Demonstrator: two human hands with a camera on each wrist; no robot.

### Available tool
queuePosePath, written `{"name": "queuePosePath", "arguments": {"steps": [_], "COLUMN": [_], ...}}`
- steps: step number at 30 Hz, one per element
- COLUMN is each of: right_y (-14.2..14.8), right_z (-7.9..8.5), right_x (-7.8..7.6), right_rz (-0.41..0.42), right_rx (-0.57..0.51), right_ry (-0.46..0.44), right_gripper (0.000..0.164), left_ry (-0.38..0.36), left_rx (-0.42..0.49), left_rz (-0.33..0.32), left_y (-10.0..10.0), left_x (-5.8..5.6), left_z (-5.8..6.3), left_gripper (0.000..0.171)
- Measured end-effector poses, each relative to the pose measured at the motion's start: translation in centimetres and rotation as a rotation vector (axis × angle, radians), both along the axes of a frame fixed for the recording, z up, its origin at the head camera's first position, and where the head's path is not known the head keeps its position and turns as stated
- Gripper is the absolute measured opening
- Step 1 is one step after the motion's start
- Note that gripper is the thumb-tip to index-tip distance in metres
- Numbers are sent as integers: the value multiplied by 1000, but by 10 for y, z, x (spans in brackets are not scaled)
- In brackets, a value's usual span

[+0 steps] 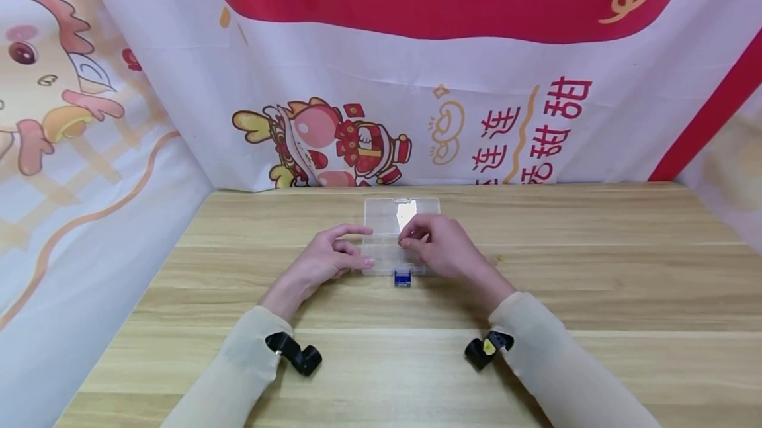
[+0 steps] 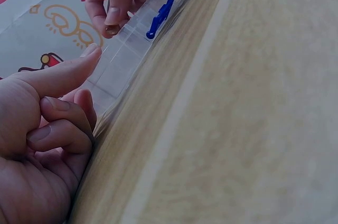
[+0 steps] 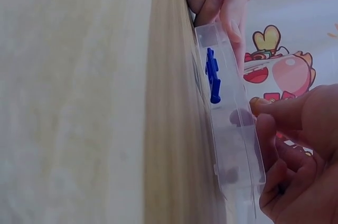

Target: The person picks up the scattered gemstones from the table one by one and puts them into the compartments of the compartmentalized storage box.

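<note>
Plastic compartment box [image 1: 385, 253] touches the left hand [image 1: 326, 256], fingers loose; above the box, the right hand [image 1: 443, 243] pinches an indistinct brown piece [image 2: 112, 30].

cartoon cloth [image 1: 369, 71] behind wooden table [image 1: 393, 368]

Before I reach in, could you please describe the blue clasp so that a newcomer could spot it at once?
On the wooden table, find the clear plastic box between the left hand and the right hand. The blue clasp sits midway along the box's near edge. Its deep blue sets it apart from the colourless plastic around it.
</note>
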State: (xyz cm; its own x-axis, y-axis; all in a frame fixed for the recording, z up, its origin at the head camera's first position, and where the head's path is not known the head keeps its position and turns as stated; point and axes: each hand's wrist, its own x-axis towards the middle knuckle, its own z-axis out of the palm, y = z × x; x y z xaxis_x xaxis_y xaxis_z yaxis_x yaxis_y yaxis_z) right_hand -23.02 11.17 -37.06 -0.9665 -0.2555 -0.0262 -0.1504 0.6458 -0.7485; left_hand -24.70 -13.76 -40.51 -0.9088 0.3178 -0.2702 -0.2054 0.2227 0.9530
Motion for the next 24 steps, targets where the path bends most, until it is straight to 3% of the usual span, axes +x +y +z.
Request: {"name": "queuePosePath", "arguments": {"steps": [8, 24], "right_y": [-1, -7], "right_z": [0, -2], "right_x": [0, 2], "right_rz": [-40, -38], "right_rx": [33, 77], "right_ry": [-11, 26], "right_gripper": [6, 4], "left_ry": [-3, -9], "left_rx": [-5, -26], "left_rz": [-5, 10], "left_y": [2, -1], "left_x": [-1, 0], "left_z": [1, 0], "left_gripper": [61, 56]}}
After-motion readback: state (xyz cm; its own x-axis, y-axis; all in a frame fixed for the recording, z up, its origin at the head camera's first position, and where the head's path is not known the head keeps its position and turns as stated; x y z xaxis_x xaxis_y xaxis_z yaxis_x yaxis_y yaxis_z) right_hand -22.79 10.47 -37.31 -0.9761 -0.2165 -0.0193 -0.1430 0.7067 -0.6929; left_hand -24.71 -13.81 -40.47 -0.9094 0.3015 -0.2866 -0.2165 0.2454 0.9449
